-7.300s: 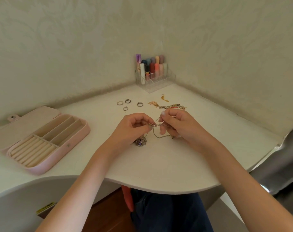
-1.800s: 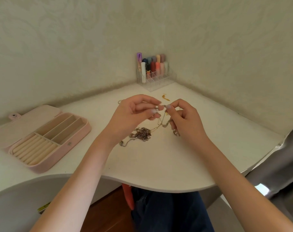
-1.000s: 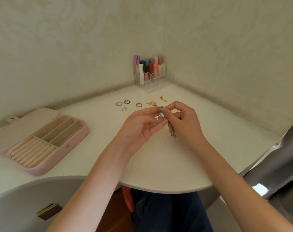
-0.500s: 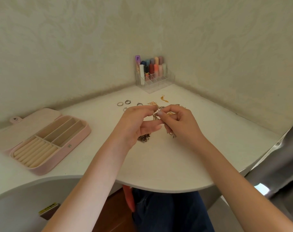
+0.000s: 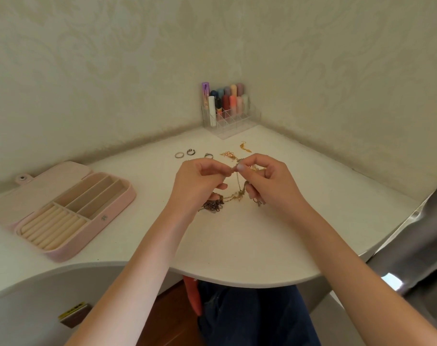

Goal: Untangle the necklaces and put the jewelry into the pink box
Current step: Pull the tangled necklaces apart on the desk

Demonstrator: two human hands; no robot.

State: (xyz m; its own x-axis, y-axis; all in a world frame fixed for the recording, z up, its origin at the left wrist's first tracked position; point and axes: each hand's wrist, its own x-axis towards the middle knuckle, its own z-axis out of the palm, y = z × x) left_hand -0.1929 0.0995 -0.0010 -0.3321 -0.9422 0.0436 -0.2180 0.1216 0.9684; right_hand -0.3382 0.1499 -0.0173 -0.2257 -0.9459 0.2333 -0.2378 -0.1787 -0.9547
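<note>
My left hand [image 5: 198,182] and my right hand [image 5: 268,182] meet fingertip to fingertip above the white table, both pinching a thin chain of the tangled necklaces [image 5: 233,194]. The chain hangs down between my hands to a dark bunched clump [image 5: 213,204] lying on the table. The pink box [image 5: 107,217] lies open at the left, its lid folded back, with cream ring rolls and three long compartments that hold nothing. Three rings [image 5: 179,155] and gold earrings [image 5: 245,147] lie on the table beyond my hands.
A clear organizer with several coloured lipstick tubes [image 5: 226,106] stands in the back corner against the wall. The table's curved front edge [image 5: 237,283] runs just above my lap. A grey surface [image 5: 427,245] borders the table at the right.
My hands have stayed together on the chain and drawn slightly apart; the dark clump is more exposed below my left hand than half a second ago.
</note>
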